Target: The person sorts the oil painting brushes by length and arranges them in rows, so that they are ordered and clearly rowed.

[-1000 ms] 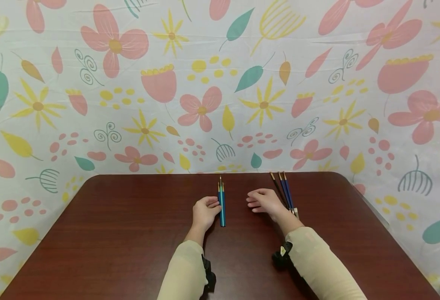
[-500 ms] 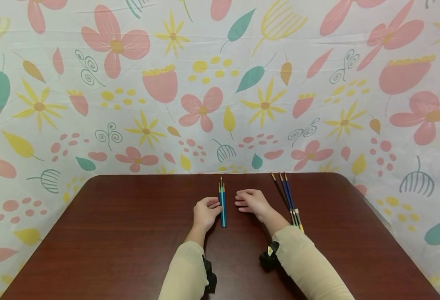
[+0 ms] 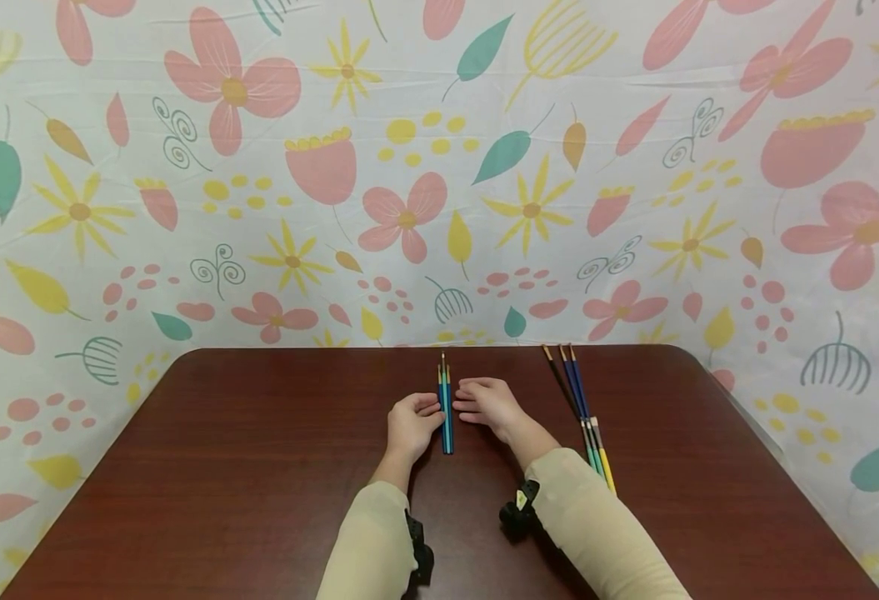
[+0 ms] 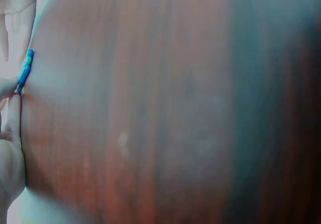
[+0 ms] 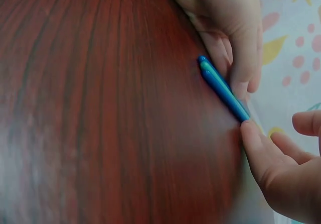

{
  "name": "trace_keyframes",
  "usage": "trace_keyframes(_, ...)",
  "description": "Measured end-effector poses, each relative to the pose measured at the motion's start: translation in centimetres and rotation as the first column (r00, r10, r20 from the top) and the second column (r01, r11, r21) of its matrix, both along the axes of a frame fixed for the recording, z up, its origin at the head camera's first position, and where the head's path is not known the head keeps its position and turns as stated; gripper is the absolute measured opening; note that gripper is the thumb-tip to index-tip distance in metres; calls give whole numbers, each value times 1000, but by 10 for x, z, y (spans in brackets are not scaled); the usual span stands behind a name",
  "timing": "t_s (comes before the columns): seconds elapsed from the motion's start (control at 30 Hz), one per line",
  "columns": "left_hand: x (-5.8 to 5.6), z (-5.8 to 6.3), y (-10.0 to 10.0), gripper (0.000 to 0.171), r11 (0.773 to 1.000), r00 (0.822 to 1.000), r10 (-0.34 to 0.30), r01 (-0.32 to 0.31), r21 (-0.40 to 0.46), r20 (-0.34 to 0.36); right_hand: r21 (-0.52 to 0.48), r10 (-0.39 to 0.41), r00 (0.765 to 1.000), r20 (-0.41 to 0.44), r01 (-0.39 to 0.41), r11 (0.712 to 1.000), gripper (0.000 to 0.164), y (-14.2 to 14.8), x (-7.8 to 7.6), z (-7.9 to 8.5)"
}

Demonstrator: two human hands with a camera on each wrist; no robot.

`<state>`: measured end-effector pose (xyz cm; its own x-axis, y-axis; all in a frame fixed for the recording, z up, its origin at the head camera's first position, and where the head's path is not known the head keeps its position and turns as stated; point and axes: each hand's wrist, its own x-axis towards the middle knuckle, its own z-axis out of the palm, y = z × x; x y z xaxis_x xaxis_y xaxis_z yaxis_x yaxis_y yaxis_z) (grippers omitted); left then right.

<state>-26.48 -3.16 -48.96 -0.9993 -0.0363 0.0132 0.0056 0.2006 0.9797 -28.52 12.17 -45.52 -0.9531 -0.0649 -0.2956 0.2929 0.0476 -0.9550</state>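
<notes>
Three slim paintbrushes (image 3: 446, 425), blue and teal, lie side by side on the table with their tips toward the back edge. My left hand (image 3: 412, 427) rests along their left side, thumb and fingertips touching or very near the handles. On the other side, my right hand (image 3: 490, 407) lies close by with its fingers extended toward them. In the right wrist view the blue handle ends (image 5: 220, 86) stick out between the left hand (image 5: 230, 28) and the fingertips of the right hand (image 5: 286, 169). Only part of each hand shows in the left wrist view, beside the handles (image 4: 26, 68).
Right of the right hand lie a dark brush (image 3: 561, 382) and two blue brushes (image 3: 576, 382). Below them are green brushes (image 3: 590, 446) and a yellow brush (image 3: 603, 457), partly behind the right sleeve. A floral cloth (image 3: 439, 167) hangs behind the brown table (image 3: 259, 450).
My right hand has moved left, from near the other brushes to beside the three blue and teal ones. More of the green and yellow brushes shows. The left hand stays put.
</notes>
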Motion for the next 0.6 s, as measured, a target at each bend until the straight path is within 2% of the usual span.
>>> trace_keyframes(0.13, 0, -1, 0, 30, 1000, 1000, -1, 1, 2, -3, -9, -22, 1000, 11, 23, 1000, 39, -4, -2, -2)
trace_keyframes(0.37, -1, -1, -1, 30, 1000, 1000, -5, 5, 3, 3, 3, -42, 999, -24, 42, 999, 34, -5, 1, 0)
trace_keyframes(0.6, -1, 0, -1, 29, 1000, 1000, -3, 3, -1, 5, 44, -65, 998, -3, 65, 997, 32, -7, -7, -5)
